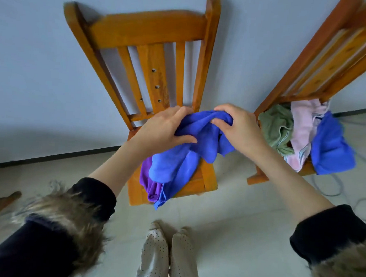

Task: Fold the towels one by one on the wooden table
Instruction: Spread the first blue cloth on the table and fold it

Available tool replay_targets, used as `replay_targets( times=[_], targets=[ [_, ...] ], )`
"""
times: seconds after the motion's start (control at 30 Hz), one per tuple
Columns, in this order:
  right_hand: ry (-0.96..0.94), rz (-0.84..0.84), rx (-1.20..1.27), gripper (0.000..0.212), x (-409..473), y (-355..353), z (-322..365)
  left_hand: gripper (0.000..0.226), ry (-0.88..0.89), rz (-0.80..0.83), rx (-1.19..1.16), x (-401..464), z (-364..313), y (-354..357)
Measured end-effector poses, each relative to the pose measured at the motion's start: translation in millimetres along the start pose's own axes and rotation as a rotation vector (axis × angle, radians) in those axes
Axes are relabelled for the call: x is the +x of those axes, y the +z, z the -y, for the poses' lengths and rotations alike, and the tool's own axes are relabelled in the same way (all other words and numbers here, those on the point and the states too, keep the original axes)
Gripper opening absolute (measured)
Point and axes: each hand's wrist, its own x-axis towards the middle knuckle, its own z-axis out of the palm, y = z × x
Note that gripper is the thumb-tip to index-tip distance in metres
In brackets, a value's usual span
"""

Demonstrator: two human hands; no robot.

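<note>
Towels first: the blue towel [183, 151] hangs bunched over the near chair [145, 30], my left hand [165, 127] and right hand [240, 128] both pinching its top edge. I judge I'm opening it out; next I need corners found.

2 orange wooden chairs [152, 58] [322, 61] against pale wall [33, 67]. Light tiled floor [237, 226], dark baseboard [49, 156], grey cables [332, 184] at right. Dotted slippers [167, 258] bottom center. Wooden piece [0, 203] at left edge.
</note>
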Motion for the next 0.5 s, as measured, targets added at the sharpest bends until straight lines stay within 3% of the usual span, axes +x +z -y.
replay_targets(
  times=[0.17,0.37,0.5],
  targets=[
    [0.003,0.053,0.045,0.023,1.9,-19.1,24.4,0.043,-0.081,-0.052,0.000,-9.0,-8.6,-24.7],
    [0.056,0.267,0.135,0.035,4.2,-29.5,51.1,0.024,-0.302,0.096,-0.249,-19.4,-13.2,-59.2],
    [-0.036,0.399,-0.097,0.030,7.2,-36.5,68.4,0.011,-0.314,0.248,-0.403,-33.6,-16.1,-86.2]
  ],
)
